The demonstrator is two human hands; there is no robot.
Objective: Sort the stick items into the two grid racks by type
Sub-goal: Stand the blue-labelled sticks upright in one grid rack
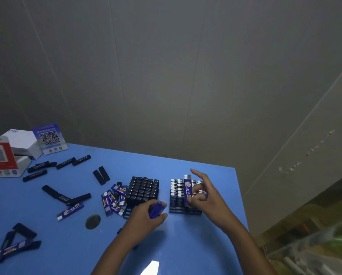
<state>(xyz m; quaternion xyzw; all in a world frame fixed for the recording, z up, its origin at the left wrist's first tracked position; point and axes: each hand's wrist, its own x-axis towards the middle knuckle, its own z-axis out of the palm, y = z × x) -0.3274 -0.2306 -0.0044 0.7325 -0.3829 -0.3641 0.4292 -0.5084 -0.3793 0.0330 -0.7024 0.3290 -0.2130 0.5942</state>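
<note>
The right hand (202, 192) pinches one upright blue stick (187, 192) over the right rack (183, 196), index finger extended. Left of that rack, the left hand (146, 217) grips several blue sticks (156, 210) beside the black-filled rack (142, 190). Stick label text is unreadable.

On the blue table (186, 245), two black plastic grid racks stand side by side: the left rack (142, 190), filled with black stick lighters, and the right rack (178, 197), holding blue printed lighters. A heap of blue printed lighters (113, 199) lies just left of the left rack, with loose black sticks (65, 196) scattered farther left and behind. White boxes (22, 143) and a QR-code card (50, 138) stand at the far-left edge.
</note>
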